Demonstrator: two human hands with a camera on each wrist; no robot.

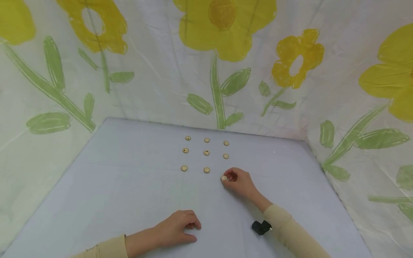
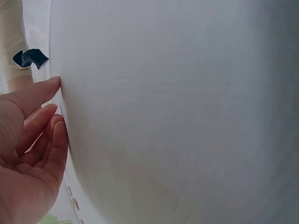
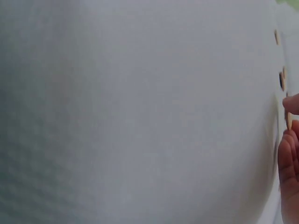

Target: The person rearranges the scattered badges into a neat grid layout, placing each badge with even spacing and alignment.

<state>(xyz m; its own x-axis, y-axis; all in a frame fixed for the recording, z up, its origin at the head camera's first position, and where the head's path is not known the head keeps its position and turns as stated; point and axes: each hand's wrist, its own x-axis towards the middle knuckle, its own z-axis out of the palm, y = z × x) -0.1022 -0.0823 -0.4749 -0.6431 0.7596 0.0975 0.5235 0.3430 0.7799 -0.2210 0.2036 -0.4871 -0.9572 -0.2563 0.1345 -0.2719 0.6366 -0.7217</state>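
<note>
My right hand (image 1: pixel 240 182) pinches a small round wooden disc (image 1: pixel 224 177) between thumb and fingers, just above or on the table; I cannot tell which. In the right wrist view, that disc (image 3: pixel 288 116) shows edge-on at the fingertips. Beyond it, more pale discs stand in rows: a back row with a disc (image 1: pixel 207 140) at its middle, a middle row with another (image 1: pixel 206 153), and a front pair with one (image 1: pixel 184 168) on the left. Some bear dark marks. Nearer the front, my left hand (image 1: pixel 177 229) holds nothing, its fingers loosely bent, fingertips against the table cloth in the left wrist view.
A pale cloth-covered table (image 1: pixel 106 193) lies beneath both hands. White curtains with painted yellow flowers (image 1: pixel 222 28) enclose its back and sides. A small black device (image 1: pixel 261 227) sits beside the right sleeve (image 1: pixel 290 229).
</note>
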